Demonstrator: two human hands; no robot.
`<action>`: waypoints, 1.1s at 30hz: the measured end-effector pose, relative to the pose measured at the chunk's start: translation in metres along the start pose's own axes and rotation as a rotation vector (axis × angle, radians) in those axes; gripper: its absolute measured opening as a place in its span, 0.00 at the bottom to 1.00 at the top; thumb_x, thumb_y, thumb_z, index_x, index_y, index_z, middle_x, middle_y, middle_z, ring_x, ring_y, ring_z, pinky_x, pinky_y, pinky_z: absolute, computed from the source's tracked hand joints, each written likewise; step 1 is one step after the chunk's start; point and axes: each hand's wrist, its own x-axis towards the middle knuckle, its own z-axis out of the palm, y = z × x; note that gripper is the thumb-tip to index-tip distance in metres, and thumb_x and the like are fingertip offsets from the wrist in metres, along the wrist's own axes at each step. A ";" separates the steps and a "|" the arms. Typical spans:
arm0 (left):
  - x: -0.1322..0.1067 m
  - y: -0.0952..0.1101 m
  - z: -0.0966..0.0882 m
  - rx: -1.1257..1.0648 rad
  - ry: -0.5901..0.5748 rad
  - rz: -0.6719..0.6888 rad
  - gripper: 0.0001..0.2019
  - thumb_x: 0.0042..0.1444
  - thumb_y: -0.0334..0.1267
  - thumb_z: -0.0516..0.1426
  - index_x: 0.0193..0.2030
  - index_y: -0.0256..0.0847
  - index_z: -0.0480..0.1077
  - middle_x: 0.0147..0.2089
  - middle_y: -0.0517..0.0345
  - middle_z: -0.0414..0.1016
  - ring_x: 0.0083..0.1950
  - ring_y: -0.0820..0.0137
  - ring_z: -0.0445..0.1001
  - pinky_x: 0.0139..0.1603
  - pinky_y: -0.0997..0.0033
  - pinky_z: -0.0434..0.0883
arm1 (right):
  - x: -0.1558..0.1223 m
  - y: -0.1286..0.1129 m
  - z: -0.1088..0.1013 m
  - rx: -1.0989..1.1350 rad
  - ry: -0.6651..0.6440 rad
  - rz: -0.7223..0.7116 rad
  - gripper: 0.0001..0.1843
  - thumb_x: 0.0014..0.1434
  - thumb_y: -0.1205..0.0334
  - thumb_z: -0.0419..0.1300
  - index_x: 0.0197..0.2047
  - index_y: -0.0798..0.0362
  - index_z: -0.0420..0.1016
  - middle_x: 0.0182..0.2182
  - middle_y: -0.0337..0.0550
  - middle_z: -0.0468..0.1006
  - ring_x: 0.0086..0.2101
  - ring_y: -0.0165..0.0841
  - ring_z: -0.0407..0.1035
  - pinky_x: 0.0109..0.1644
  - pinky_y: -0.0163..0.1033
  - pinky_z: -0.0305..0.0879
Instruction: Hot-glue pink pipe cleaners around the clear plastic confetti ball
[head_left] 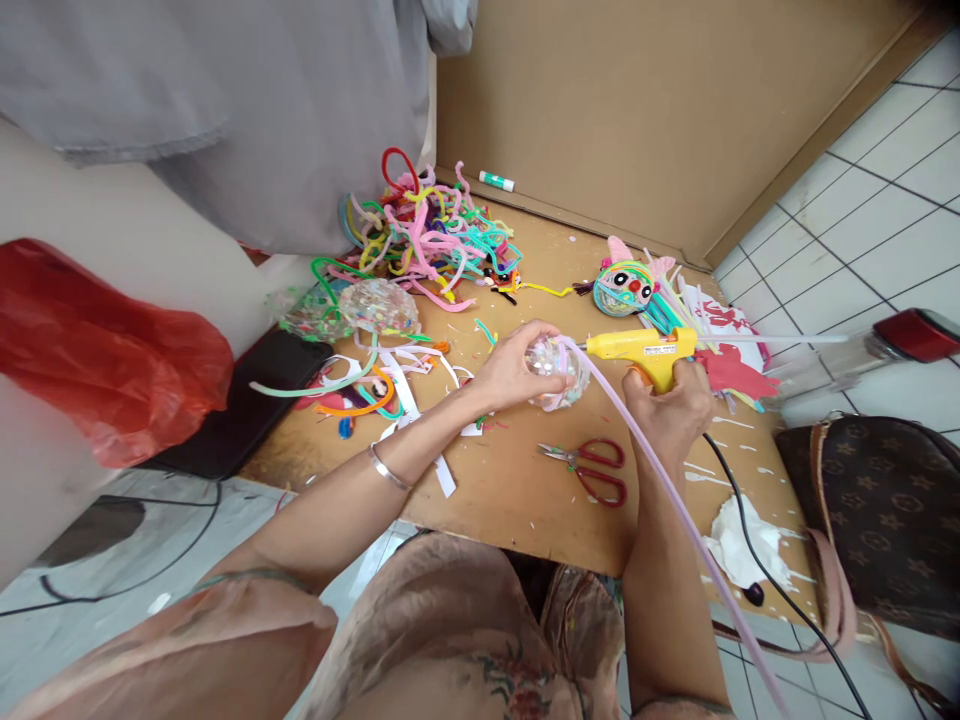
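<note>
My left hand (508,372) grips a clear glittery ball (556,370) over the middle of the board. A long pale pink pipe cleaner (660,480) runs from the ball down toward my lap. My right hand (670,405) holds a yellow hot glue gun (643,348) by its handle, nozzle pointing left and almost touching the ball. The gun's black cord (757,560) trails off to the lower right.
Red-handled scissors (589,468) lie on the cardboard work board (510,500) in front of my hands. A heap of coloured pipe cleaners (427,232), a second glitter ball (379,305), a round face craft (622,288), a glue stick (496,181), a red bag (97,350) and a brown handbag (892,520) surround it.
</note>
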 end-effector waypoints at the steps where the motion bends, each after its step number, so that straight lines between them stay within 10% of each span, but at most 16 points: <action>1: 0.000 0.000 0.000 0.002 0.001 -0.001 0.27 0.41 0.42 0.65 0.50 0.40 0.68 0.45 0.58 0.73 0.39 0.70 0.68 0.38 0.72 0.65 | 0.000 0.000 0.001 0.000 -0.004 0.009 0.10 0.46 0.57 0.56 0.26 0.47 0.56 0.26 0.40 0.65 0.30 0.37 0.62 0.37 0.42 0.60; 15: 0.000 0.002 -0.001 0.023 0.008 -0.006 0.27 0.41 0.43 0.65 0.50 0.40 0.69 0.41 0.60 0.72 0.36 0.72 0.66 0.36 0.74 0.64 | 0.004 0.024 0.016 -0.067 -0.146 0.249 0.23 0.48 0.46 0.60 0.39 0.57 0.71 0.35 0.54 0.75 0.36 0.44 0.68 0.42 0.47 0.64; 23: 0.000 0.003 0.000 0.045 0.018 -0.013 0.27 0.41 0.43 0.65 0.50 0.40 0.69 0.41 0.60 0.72 0.37 0.70 0.66 0.38 0.72 0.66 | -0.004 0.031 0.028 -0.356 -0.480 0.318 0.23 0.51 0.45 0.60 0.37 0.60 0.75 0.32 0.60 0.77 0.31 0.47 0.73 0.34 0.48 0.67; 33: 0.000 0.002 0.000 0.015 0.012 -0.011 0.27 0.41 0.42 0.65 0.50 0.39 0.68 0.44 0.58 0.73 0.40 0.69 0.69 0.41 0.71 0.67 | -0.004 0.011 0.014 -0.131 -0.174 -0.138 0.28 0.56 0.50 0.60 0.54 0.60 0.69 0.45 0.61 0.75 0.45 0.49 0.70 0.48 0.54 0.66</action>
